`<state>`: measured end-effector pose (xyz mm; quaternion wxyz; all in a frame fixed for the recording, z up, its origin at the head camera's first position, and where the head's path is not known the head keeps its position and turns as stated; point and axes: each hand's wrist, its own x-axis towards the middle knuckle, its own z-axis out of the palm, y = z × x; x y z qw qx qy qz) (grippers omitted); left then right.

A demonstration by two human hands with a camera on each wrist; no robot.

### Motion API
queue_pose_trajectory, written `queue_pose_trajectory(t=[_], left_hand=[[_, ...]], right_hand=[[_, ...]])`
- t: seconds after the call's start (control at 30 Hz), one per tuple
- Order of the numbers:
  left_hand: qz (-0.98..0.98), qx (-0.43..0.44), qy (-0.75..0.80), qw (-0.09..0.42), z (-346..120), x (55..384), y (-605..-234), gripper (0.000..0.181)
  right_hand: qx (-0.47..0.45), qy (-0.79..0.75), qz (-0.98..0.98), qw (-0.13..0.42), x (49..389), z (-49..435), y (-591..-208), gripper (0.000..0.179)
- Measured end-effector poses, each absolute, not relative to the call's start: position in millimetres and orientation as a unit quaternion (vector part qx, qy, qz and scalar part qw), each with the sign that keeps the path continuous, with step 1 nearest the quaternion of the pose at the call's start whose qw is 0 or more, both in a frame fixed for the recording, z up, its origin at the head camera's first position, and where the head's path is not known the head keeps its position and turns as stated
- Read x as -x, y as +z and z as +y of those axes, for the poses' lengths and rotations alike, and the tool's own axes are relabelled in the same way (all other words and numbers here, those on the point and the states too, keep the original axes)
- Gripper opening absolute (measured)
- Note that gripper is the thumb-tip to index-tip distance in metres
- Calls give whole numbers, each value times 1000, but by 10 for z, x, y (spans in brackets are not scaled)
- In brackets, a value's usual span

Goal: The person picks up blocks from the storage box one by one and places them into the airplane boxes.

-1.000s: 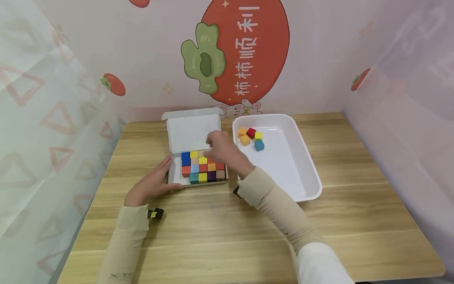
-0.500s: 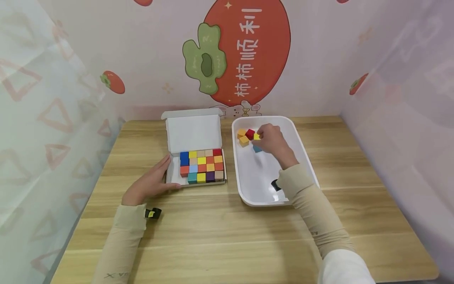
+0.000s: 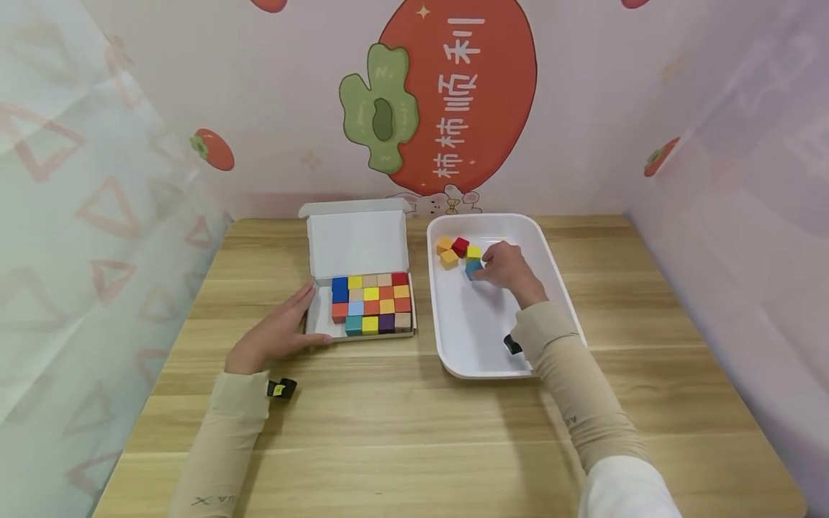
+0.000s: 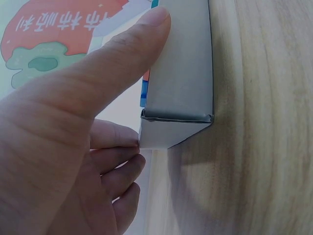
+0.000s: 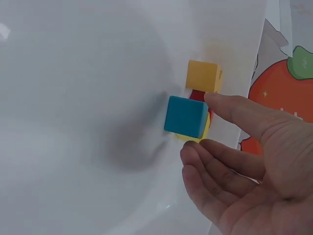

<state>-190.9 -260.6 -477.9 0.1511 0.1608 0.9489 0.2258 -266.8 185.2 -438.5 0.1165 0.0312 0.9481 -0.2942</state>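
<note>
My left hand (image 3: 275, 338) rests at the near left corner of an open white cardboard box (image 3: 320, 306). Its thumb lies along the front wall, its extended fingers along the left side. Rows of coloured cubes (image 3: 371, 294) fill most of the box; the left strip shows bare white. In the white tray (image 3: 453, 338), my right hand (image 3: 512, 270) reaches around a teal cube (image 5: 185, 116). The thumb tip is at one corner of that cube, while the other fingertips stand just off it. Beside it lie a yellow cube (image 3: 474, 252), a red cube (image 3: 460, 247) and two orange cubes (image 3: 449, 260).
The box lid (image 3: 358, 242) stands raised at the back. Box and tray sit side by side on a wood-grain table (image 3: 388, 432), with a narrow gap between them. A printed backdrop (image 3: 278, 93) rises behind the table's far edge.
My right hand has moved right from above the box to the tray, then lowered to the teal cube. The red cube at the box's back right corner is now uncovered. My left hand stays put.
</note>
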Motion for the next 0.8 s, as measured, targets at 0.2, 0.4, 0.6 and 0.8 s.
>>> queue_pose_trajectory(t=[0.2,0.4,0.6,0.8], left_hand=[[949,-155,228,152,-2576,1897,-4778,125],[950,-154,226,151,-2580,1886,-4765,125],[949,-159,227,148,-2585,1896,-4784,126],[949,-164,228,142,-2611,1904,-4791,125]], right_hand=[[-39,-301,945,121,2719,1839,-4467,51],[-41,-311,942,122,2739,1810,-4495,51],[-49,-297,947,113,2763,1803,-4512,48],[-37,-284,953,102,2790,1799,-4426,46]])
